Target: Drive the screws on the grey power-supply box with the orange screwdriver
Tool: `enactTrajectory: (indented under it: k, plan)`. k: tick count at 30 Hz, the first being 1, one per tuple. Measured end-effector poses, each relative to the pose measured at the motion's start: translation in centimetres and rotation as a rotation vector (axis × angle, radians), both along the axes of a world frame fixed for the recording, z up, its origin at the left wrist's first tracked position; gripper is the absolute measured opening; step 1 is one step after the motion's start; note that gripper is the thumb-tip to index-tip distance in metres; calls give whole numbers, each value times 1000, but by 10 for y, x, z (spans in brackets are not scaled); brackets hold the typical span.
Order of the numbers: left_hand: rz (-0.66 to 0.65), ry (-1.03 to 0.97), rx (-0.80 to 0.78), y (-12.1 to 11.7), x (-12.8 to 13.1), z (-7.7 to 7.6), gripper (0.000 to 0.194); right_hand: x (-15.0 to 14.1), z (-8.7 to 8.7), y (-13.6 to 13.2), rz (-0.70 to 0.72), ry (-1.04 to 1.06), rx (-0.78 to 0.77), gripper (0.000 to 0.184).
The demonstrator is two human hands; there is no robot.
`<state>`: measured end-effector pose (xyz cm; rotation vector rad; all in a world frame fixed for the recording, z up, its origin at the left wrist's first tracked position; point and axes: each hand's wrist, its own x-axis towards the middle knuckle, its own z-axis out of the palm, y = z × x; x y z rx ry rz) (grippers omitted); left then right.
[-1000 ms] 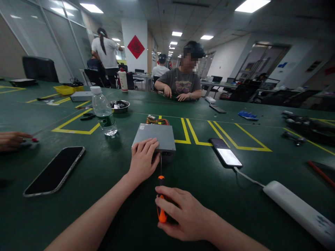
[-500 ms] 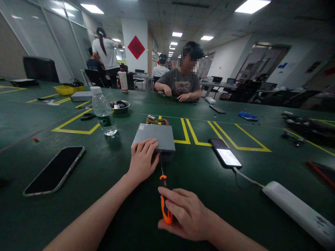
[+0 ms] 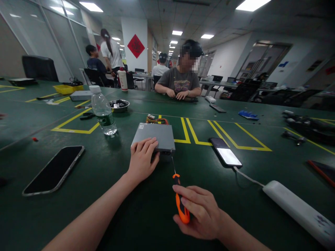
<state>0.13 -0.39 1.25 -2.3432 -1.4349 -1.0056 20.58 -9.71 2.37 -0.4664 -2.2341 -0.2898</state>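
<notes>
A flat grey metal power supply (image 3: 157, 133) lies on the green table with a bundle of coloured wires (image 3: 157, 120) at its far side. Spread over its front left top, my left hand (image 3: 142, 155) presses it down, thumb against the front face. My right hand (image 3: 200, 211) holds an orange and black screwdriver (image 3: 182, 209) by the handle. The screwdriver's thin shaft points at the right end of the power supply's front face. Whether the tip touches there I cannot tell.
Left of the power supply stand a water bottle (image 3: 103, 113) and a metal bowl (image 3: 119, 105). A phone (image 3: 53, 170) lies at left. To the right, a lit phone (image 3: 226, 153) is cabled to a white power strip (image 3: 295, 209). Across the table sits a person (image 3: 179, 82).
My right hand has moved the screwdriver to the right, from the middle of the power supply's front face to its right end. My left hand stays in place.
</notes>
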Motion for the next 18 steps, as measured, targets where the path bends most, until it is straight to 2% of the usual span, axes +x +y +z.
enactTrajectory:
  k: [10,18]
  plan:
    - [-2,0,-6,1,-1,-1,30,-2,0,0,-16,17,-7,24]
    - [-8,-8,8,0,0,-1,29,-2,5,1,-73,13,40,15]
